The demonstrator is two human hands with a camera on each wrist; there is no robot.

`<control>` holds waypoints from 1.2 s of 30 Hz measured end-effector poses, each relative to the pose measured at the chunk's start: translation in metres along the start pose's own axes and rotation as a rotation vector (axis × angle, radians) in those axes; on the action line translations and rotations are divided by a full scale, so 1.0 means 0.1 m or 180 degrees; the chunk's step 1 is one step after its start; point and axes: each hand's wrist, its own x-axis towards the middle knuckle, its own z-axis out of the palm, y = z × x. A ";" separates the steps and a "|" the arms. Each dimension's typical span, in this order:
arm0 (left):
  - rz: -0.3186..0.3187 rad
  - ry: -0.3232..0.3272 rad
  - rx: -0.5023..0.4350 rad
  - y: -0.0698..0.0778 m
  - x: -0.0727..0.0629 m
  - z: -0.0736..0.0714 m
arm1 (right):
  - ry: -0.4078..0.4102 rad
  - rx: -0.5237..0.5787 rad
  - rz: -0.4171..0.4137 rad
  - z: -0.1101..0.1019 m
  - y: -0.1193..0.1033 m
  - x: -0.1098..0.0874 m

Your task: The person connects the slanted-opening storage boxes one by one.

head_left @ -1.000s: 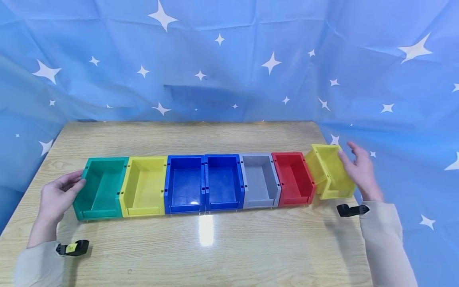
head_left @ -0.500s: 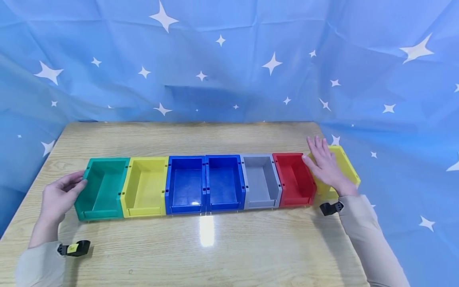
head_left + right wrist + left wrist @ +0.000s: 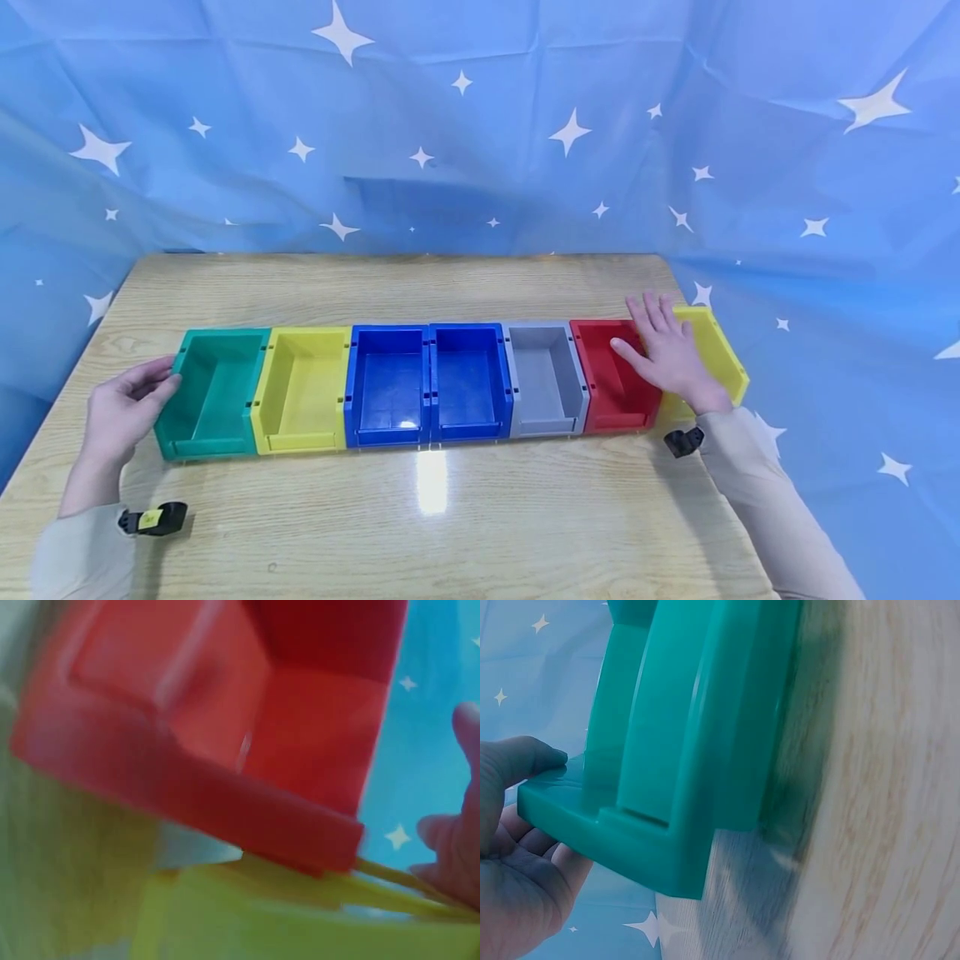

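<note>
At the left end of a row of plastic bins, the left hand grips the outer wall of the green bin. In the left wrist view its thumb lies on the inner side of that wall and the fingers lie outside. The right hand is spread with straight fingers over the border between the red bin and the right yellow bin. It covers part of both. The right wrist view is blurred; whether this hand touches either bin I cannot tell.
Between the ends stand another yellow bin, two blue bins, the left blue bin and right blue bin, and a grey bin, side by side on the wooden table. A starry blue curtain hangs behind.
My right hand has moved left from the right yellow bin's far side to above its border with the red bin. That yellow bin sits differently now. My left hand has kept its place.
</note>
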 end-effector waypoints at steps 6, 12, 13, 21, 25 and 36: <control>-0.0022 0.0016 -0.0065 -0.01 -0.01 0.01 | 0.0073 -0.0052 -0.0077 0.07 0.01 0.01; 0.0005 -0.0004 0.0012 0.00 0.00 0.01 | 0.0109 0.0002 -0.0094 0.11 0.04 -0.02; 0.0014 -0.0006 0.0032 0.00 0.00 0.02 | 0.0117 0.0005 -0.0099 0.12 0.05 -0.02; 0.0115 0.0088 -0.0100 0.00 -0.02 0.04 | 0.0133 0.0021 -0.0122 0.14 0.05 0.00; 0.0083 0.0066 -0.0144 0.01 -0.02 0.03 | 0.0133 0.0027 -0.0138 0.15 0.06 0.01; 0.0042 0.0048 -0.0200 0.00 -0.02 0.02 | 0.0036 0.0081 -0.0049 0.21 0.08 0.02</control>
